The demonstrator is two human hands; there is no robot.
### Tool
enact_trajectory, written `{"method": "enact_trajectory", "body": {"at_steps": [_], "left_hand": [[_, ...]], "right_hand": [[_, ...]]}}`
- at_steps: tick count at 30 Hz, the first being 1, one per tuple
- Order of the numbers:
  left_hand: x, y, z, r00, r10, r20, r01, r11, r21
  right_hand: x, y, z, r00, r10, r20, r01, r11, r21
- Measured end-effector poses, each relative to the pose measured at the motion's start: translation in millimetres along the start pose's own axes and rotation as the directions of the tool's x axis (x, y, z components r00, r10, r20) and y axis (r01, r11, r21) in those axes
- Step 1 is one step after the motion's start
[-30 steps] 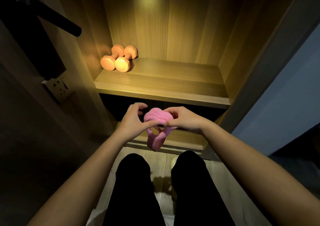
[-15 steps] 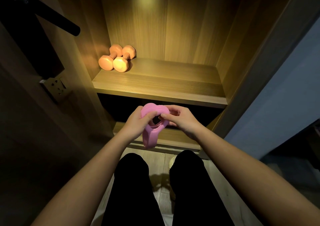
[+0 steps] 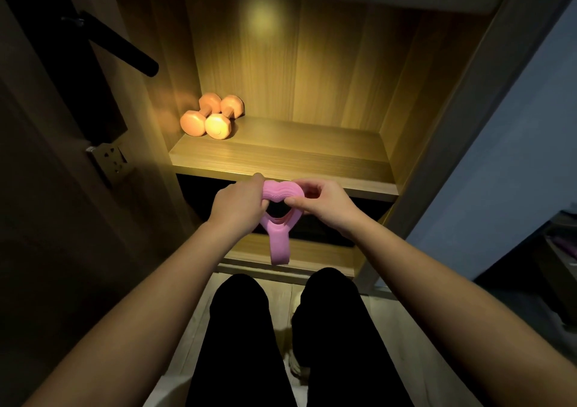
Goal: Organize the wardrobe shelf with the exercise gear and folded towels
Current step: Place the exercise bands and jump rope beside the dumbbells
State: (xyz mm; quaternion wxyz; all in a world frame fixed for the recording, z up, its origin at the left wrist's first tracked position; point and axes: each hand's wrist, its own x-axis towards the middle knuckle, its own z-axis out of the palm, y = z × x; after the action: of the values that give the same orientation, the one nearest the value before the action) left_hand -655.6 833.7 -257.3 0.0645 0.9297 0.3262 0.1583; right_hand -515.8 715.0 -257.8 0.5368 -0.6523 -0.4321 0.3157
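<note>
Head view: band (image 3: 280, 241) pinched between left hand (image 3: 239, 204) and right hand (image 3: 326, 206), held just before the lit shelf (image 3: 281, 156) edge, tail dangling. I reckon the loose coil springs open if either pinch slackens, or the tail snags the shelf lip going in.

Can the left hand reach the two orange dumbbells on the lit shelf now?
Probably, as to the path: nothing stands between the left hand and the dumbbells on the shelf. But it grips the pink band, so it must let go first.
</note>
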Motion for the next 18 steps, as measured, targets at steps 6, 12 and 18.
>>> {"method": "enact_trajectory", "body": {"at_steps": [6, 12, 18], "left_hand": [[12, 6, -5, 1.000, 0.007, 0.028, -0.006, 1.000, -0.017], [38, -5, -5, 0.994, -0.034, 0.104, 0.056, 0.976, -0.212], [73, -30, -6, 0.970, -0.129, 0.204, 0.239, 0.635, -0.734]], "right_hand": [[2, 1, -6, 0.998, -0.036, -0.055, 0.035, 0.999, -0.019], [22, 6, -2, 0.994, 0.060, -0.096, -0.045, 0.988, 0.147], [77, -15, -4, 0.993, 0.089, -0.079, -0.070, 0.974, 0.217]]}}
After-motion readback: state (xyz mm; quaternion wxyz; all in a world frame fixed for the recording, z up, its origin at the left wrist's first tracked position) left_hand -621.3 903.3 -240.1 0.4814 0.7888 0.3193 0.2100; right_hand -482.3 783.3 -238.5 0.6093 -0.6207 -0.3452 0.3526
